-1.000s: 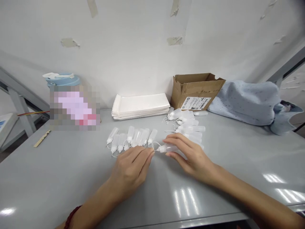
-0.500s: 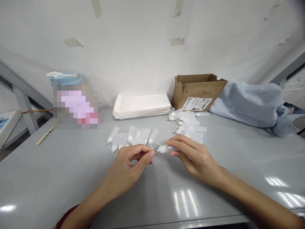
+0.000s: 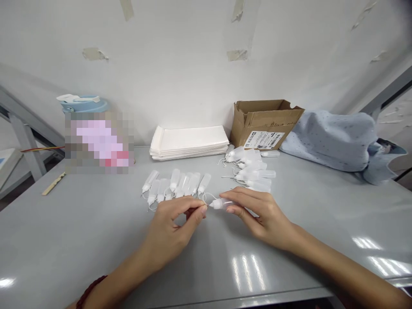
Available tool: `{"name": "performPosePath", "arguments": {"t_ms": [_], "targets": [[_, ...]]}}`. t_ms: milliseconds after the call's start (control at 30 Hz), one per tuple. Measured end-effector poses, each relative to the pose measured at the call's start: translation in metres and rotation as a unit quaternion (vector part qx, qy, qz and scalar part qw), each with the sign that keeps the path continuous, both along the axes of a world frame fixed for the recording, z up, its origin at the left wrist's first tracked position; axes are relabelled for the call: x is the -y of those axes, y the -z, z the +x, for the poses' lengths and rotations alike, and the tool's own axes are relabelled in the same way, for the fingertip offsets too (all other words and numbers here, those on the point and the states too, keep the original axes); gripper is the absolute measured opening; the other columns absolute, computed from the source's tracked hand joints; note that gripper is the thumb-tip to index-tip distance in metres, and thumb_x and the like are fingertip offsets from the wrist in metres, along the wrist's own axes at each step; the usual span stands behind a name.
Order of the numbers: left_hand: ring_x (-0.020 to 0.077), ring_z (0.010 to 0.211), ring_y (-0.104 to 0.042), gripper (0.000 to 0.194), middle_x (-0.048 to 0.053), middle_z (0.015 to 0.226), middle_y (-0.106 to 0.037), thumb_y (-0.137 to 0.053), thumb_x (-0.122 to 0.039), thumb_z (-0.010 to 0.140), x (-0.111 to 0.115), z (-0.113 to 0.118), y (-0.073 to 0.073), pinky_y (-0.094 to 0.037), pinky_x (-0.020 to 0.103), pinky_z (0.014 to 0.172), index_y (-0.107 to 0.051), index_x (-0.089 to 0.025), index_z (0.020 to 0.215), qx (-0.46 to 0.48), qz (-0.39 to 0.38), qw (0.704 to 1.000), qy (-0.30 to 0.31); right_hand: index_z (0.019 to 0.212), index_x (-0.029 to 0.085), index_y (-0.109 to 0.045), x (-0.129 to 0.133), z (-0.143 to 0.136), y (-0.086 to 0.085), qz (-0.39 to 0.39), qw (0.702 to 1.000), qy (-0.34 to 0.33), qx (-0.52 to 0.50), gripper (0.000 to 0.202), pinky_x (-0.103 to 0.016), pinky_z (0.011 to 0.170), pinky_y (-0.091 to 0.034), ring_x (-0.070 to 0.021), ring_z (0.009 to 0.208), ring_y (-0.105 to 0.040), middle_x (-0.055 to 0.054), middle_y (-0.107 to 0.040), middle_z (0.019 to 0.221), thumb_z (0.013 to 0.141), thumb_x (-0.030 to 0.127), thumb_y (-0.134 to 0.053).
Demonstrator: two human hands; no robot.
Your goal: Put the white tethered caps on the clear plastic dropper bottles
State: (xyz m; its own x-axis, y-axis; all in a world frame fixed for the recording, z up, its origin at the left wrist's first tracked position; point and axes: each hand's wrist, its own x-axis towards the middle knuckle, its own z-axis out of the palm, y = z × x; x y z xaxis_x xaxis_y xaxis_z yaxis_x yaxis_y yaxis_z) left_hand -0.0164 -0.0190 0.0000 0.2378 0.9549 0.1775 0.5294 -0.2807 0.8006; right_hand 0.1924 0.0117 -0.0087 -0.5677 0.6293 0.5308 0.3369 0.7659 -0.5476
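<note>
A small translucent squeeze bottle (image 3: 219, 203) with a white cap, a thin tip and a looped cord lies sideways between my hands. My right hand (image 3: 260, 214) is closed around its body. At the tip, my left hand (image 3: 180, 223) pinches with thumb and forefinger; what sits between those fingertips is too small to make out. Just behind my left hand, several similar bottles (image 3: 184, 183) lie in a loose row. Another pile of such bottles (image 3: 251, 165) lies beyond my right hand, cords trailing to the left.
A stack of white envelopes (image 3: 189, 139) lies against the wall. Right of it stands an open cardboard box (image 3: 264, 122), beside a pale blue cloth (image 3: 328, 139). A blue-lidded container (image 3: 83, 104) stands at left, partly blurred out. A wooden strip (image 3: 54, 183) lies on the grey table (image 3: 64, 240).
The view has shifted slightly, so everything sits a little further left. Both hands keep nearly the same pose, with the bottle still in my right hand and my left fingertips at its tip.
</note>
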Motion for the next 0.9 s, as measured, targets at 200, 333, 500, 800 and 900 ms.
{"name": "performPosePath", "arguments": {"t_ms": [200,333,500,800,900], "targets": [[0.0111,0.059,-0.053,0.022,0.0,0.064,-0.063,-0.051,-0.027,0.084,-0.002,-0.002,0.0,-0.041,0.021,0.054,-0.066,-0.018,0.071,0.039,-0.077,0.996,0.008,0.111,0.011,-0.057,0.001,-0.002,0.007,0.049,0.999,-0.004,0.007,0.024,-0.031,0.063,-0.053,-0.0182,0.077,-0.061,-0.013,-0.065,0.091,0.089,0.012,-0.048],[0.0114,0.06,-0.054,0.021,0.0,0.064,-0.064,-0.052,-0.028,0.083,-0.003,-0.002,0.0,-0.042,0.021,0.054,-0.067,-0.018,0.071,0.059,-0.105,0.993,0.013,0.11,0.007,-0.057,0.002,-0.002,0.008,0.06,0.998,-0.008,0.013,0.024,-0.031,0.064,-0.053,-0.0186,0.079,-0.061,-0.014,-0.064,0.09,0.089,0.01,-0.047],[0.01,0.057,-0.054,0.023,-0.001,0.064,-0.064,-0.052,-0.03,0.084,-0.005,-0.004,-0.003,-0.046,0.02,0.057,-0.067,-0.018,0.072,0.106,-0.132,0.986,-0.002,0.112,0.01,-0.056,0.001,-0.001,0.002,0.044,0.999,-0.003,0.014,0.024,-0.031,0.065,-0.052,-0.0181,0.079,-0.06,-0.013,-0.064,0.092,0.089,0.011,-0.047],[0.0093,0.057,-0.055,0.019,-0.002,0.065,-0.062,-0.055,-0.033,0.083,-0.004,-0.002,-0.003,-0.047,0.019,0.055,-0.066,-0.019,0.075,0.105,-0.128,0.986,-0.029,0.111,0.01,-0.057,0.0,0.001,0.0,0.053,0.998,0.004,0.013,0.023,-0.031,0.064,-0.052,-0.0183,0.078,-0.06,-0.013,-0.064,0.09,0.089,0.012,-0.048],[0.0094,0.055,-0.053,0.021,-0.002,0.06,-0.059,-0.054,-0.031,0.083,-0.002,0.0,-0.002,-0.045,0.019,0.053,-0.065,-0.018,0.07,0.092,-0.126,0.987,-0.024,0.112,0.011,-0.056,0.002,0.0,0.003,0.06,0.998,0.003,0.013,0.024,-0.031,0.064,-0.052,-0.0181,0.078,-0.059,-0.012,-0.064,0.091,0.089,0.011,-0.047]]}}
